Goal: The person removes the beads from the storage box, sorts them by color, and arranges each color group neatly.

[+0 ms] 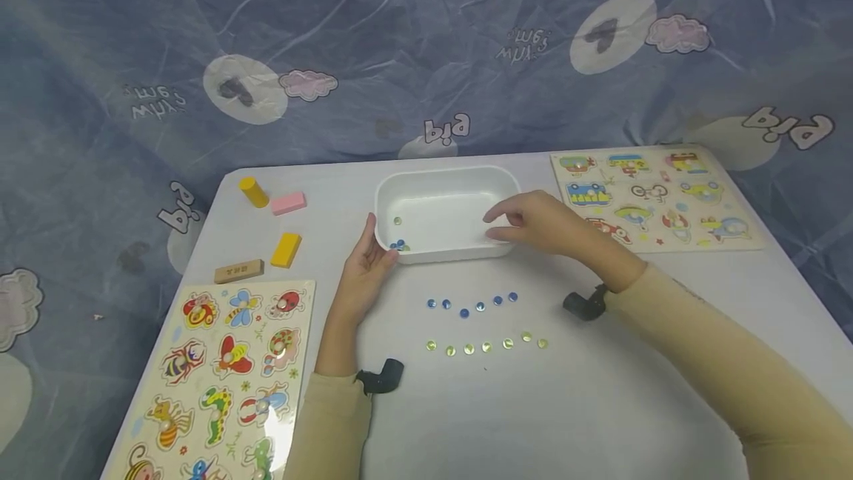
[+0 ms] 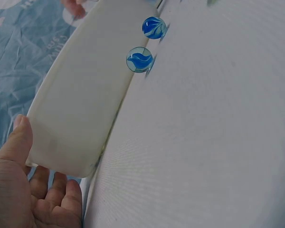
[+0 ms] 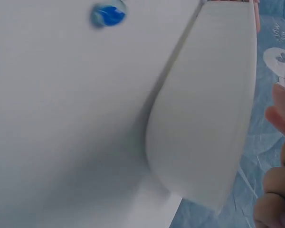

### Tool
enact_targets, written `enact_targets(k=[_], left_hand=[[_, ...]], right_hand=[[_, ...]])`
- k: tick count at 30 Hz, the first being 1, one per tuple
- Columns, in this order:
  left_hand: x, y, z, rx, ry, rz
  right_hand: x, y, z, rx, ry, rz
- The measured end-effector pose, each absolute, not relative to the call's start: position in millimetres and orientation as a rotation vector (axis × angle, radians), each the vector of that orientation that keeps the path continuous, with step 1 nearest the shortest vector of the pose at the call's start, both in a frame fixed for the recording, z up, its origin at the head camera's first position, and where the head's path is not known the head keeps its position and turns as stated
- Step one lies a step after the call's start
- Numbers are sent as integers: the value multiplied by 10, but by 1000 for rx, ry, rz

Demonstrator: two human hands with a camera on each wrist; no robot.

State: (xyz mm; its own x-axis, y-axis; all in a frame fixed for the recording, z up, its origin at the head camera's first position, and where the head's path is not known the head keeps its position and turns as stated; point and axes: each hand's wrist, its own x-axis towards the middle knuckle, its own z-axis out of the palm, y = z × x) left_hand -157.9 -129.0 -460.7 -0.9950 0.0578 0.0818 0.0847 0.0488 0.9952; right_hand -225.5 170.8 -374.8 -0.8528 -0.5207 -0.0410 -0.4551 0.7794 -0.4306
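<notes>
A white plastic tub (image 1: pixel 448 249) stands at the back middle of the table. My left hand (image 1: pixel 363 276) grips its left end, thumb at the rim and fingers curled against the outer wall, as the left wrist view shows. Over the tub's right part is my right hand (image 1: pixel 533 222), thumb and index finger apart with nothing seen between them. Inside, a greenish marble (image 1: pixel 397 221) lies at the left, and a few blue marbles (image 1: pixel 400 244) gather in the front left corner. Before the tub are a row of blue marbles (image 1: pixel 480 307) and, nearer, a row of yellow-green marbles (image 1: pixel 487 347).
An insect puzzle board (image 1: pixel 309 302) lies at the front left, a vehicle puzzle board (image 1: pixel 726 243) at the back right. Left of the tub are a yellow cylinder (image 1: pixel 254 192), a pink block (image 1: pixel 289 203), a yellow block (image 1: pixel 286 250) and a wooden block (image 1: pixel 239 271). A patterned cloth (image 1: pixel 373 35) hangs behind.
</notes>
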Motion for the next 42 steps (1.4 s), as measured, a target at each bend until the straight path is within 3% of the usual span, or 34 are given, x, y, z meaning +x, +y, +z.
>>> enact_targets(k=[7,18,42], left_hand=[[-1578,-1296,-4617,-156,-2261,-2149],[-1581,-1310,-4611,-173,-2248,-2164],[-1585,-1312,-4600,-186,-2246,-2172]], right_hand=[[-2517,1252,-3824,-845,2685,-455],[-2612,751,-3962,-930,2541,-404],[-2685,496,-4002,-947,2483,-285]])
